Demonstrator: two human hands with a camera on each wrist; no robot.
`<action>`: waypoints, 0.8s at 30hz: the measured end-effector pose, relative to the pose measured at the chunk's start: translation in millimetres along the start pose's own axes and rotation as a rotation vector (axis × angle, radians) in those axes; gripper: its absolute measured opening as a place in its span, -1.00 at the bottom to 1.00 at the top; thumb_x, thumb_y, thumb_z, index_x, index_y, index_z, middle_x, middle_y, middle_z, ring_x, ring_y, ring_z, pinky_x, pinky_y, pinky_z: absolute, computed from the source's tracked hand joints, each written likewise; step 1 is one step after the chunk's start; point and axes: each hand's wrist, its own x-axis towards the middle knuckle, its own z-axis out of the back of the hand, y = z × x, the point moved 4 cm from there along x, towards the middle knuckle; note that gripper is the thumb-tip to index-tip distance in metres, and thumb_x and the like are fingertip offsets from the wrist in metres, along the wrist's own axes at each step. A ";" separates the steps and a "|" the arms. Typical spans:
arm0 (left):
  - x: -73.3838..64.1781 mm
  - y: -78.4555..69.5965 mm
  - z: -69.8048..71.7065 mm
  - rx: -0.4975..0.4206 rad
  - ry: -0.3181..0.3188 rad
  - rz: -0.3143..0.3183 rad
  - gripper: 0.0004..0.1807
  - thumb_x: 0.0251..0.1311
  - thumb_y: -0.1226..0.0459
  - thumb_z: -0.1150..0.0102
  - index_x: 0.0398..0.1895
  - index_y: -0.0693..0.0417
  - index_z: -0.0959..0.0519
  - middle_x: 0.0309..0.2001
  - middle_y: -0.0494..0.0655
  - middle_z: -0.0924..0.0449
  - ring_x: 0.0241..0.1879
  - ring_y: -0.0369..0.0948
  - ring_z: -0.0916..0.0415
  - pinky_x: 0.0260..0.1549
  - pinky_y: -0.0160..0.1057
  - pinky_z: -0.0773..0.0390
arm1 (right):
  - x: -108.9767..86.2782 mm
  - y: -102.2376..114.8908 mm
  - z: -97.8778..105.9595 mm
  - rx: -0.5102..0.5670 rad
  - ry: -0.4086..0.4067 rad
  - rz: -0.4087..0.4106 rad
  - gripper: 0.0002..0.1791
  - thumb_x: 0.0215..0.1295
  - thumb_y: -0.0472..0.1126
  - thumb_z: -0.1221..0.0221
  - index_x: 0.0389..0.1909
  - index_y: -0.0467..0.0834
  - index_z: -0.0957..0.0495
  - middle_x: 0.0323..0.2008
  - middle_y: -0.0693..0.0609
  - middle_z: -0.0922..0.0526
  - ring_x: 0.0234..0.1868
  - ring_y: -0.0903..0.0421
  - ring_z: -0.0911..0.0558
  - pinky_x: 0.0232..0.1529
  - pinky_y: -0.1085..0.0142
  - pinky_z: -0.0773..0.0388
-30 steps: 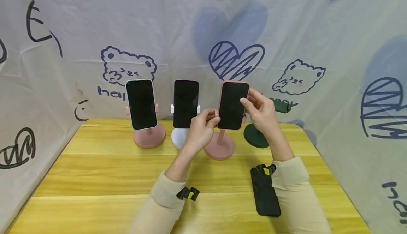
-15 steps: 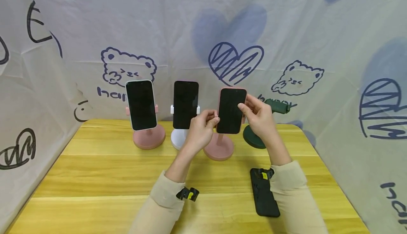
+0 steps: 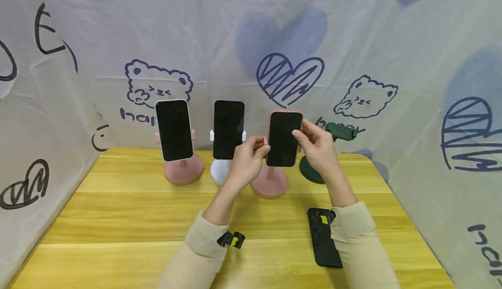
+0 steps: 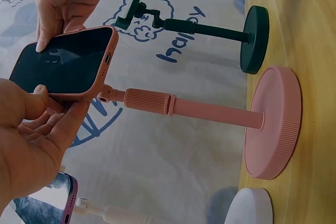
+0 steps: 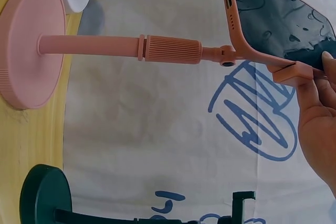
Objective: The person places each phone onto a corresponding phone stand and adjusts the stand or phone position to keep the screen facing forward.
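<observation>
A phone in a pink case stands upright, screen towards me, at the head of a pink phone stand. My right hand grips the phone's right edge, thumb on the screen and fingers behind. On the other side my left hand pinches the stand's small pink clamp arm beside the phone's left edge. The right wrist view shows the other clamp arm along the phone's lower-right side, near my right fingers. In the left wrist view the stand's post runs from its round base to behind the phone.
A white-cased phone sits in another pink stand at left. Beside it a dark phone is held in a white stand. A green stand is behind my right hand. A black phone lies by my right sleeve.
My right hand has moved the pink-cased phone down at the stand's head, a little to the left as well. My left hand keeps its place at the clamp arm.
</observation>
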 end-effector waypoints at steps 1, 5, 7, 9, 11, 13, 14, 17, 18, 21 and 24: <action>-0.3 -0.1 0.2 -0.001 0.000 0.002 -0.72 0.53 0.30 -0.13 0.17 0.28 -0.57 0.01 0.12 -0.69 -0.06 -0.05 -0.67 0.03 -0.10 -0.71 | 0.0 0.0 -0.3 0.000 0.000 0.000 -0.61 0.52 -0.31 -0.20 0.31 -0.26 -0.58 -0.19 -0.28 -0.73 -0.54 0.01 -0.52 -0.51 0.34 -0.57; -0.5 -0.1 0.4 -0.009 0.007 0.010 -0.69 0.53 0.30 -0.12 0.20 0.29 -0.56 0.02 0.13 -0.69 -0.07 -0.05 -0.67 0.03 -0.11 -0.71 | -0.4 1.3 -0.9 0.009 -0.007 -0.002 -0.60 0.52 -0.33 -0.19 0.31 -0.28 -0.57 -0.17 -0.30 -0.73 -0.54 -0.02 -0.52 -0.51 0.39 -0.55; -0.4 0.1 0.4 -0.015 0.013 0.016 -0.68 0.53 0.30 -0.12 0.21 0.29 -0.55 0.02 0.13 -0.68 -0.06 -0.05 -0.66 0.04 -0.11 -0.71 | -0.7 1.5 -1.3 0.016 -0.013 -0.004 -0.60 0.52 -0.33 -0.19 0.31 -0.29 -0.56 -0.15 -0.30 -0.73 -0.53 -0.03 -0.53 -0.51 0.36 -0.56; -0.2 0.7 0.0 -0.020 0.022 0.025 -0.67 0.53 0.29 -0.12 0.23 0.28 -0.55 0.04 0.13 -0.67 -0.05 -0.05 -0.66 0.05 -0.11 -0.70 | -1.0 1.3 -1.6 0.026 -0.025 -0.008 -0.60 0.52 -0.33 -0.19 0.31 -0.30 -0.56 -0.12 -0.30 -0.73 -0.52 -0.02 -0.54 -0.51 0.34 -0.57; -0.4 0.9 0.1 -0.024 0.027 0.032 -0.67 0.54 0.29 -0.11 0.24 0.28 -0.54 0.06 0.13 -0.67 -0.03 -0.04 -0.66 0.07 -0.11 -0.70 | -1.5 1.9 -2.2 0.031 -0.041 -0.019 -0.60 0.51 -0.32 -0.20 0.31 -0.30 -0.56 -0.09 -0.29 -0.72 -0.48 0.03 -0.56 -0.49 0.34 -0.58; -0.6 0.7 0.3 -0.028 0.033 0.036 -0.66 0.54 0.28 -0.11 0.25 0.28 -0.53 0.08 0.13 -0.67 0.00 -0.04 -0.67 0.09 -0.11 -0.69 | -2.8 2.1 -2.8 0.040 -0.067 -0.036 -0.58 0.50 -0.32 -0.22 0.32 -0.30 -0.55 -0.04 -0.29 -0.72 -0.41 0.10 -0.59 -0.47 0.36 -0.59; -0.8 0.5 0.5 -0.029 0.035 0.039 -0.66 0.54 0.28 -0.10 0.25 0.27 -0.53 0.08 0.14 -0.66 0.01 -0.04 -0.67 0.09 -0.11 -0.69 | -3.8 2.1 -3.0 0.046 -0.087 -0.044 -0.57 0.50 -0.32 -0.22 0.33 -0.30 -0.55 -0.01 -0.29 -0.71 -0.36 0.14 -0.62 -0.43 0.39 -0.61; -1.6 0.4 1.4 -0.030 0.040 0.050 -0.66 0.55 0.28 -0.10 0.26 0.27 -0.52 0.09 0.14 -0.66 0.02 -0.03 -0.67 0.11 -0.11 -0.69 | -7.8 1.4 -3.3 0.069 -0.156 -0.047 -0.56 0.49 -0.35 -0.22 0.34 -0.32 -0.53 0.08 -0.32 -0.68 -0.15 0.25 -0.67 -0.20 0.47 -0.65; -1.9 0.5 1.7 -0.029 0.042 0.054 -0.66 0.55 0.28 -0.09 0.26 0.26 -0.52 0.10 0.14 -0.65 0.02 -0.03 -0.67 0.11 -0.11 -0.68 | -9.6 0.5 -3.3 0.080 -0.179 -0.043 -0.56 0.49 -0.35 -0.22 0.34 -0.32 -0.52 0.10 -0.31 -0.68 -0.10 0.27 -0.68 -0.12 0.48 -0.66; -2.1 0.3 1.3 -0.030 0.045 0.061 -0.66 0.55 0.28 -0.09 0.26 0.27 -0.52 0.10 0.14 -0.65 0.02 -0.03 -0.66 0.13 -0.10 -0.68 | -16.5 -3.2 -0.5 0.110 -0.240 -0.020 -0.58 0.50 -0.37 -0.20 0.33 -0.33 -0.53 0.15 -0.30 -0.68 0.02 0.28 -0.70 0.09 0.46 -0.63; -2.3 -0.5 1.3 -0.032 0.044 0.063 -0.66 0.55 0.29 -0.09 0.26 0.27 -0.52 0.10 0.15 -0.65 0.01 -0.02 -0.66 0.13 -0.09 -0.68 | -24.9 -8.6 3.9 0.130 -0.280 0.001 -0.62 0.52 -0.36 -0.17 0.30 -0.33 -0.55 0.15 -0.28 -0.69 0.04 0.24 -0.72 0.10 0.41 -0.65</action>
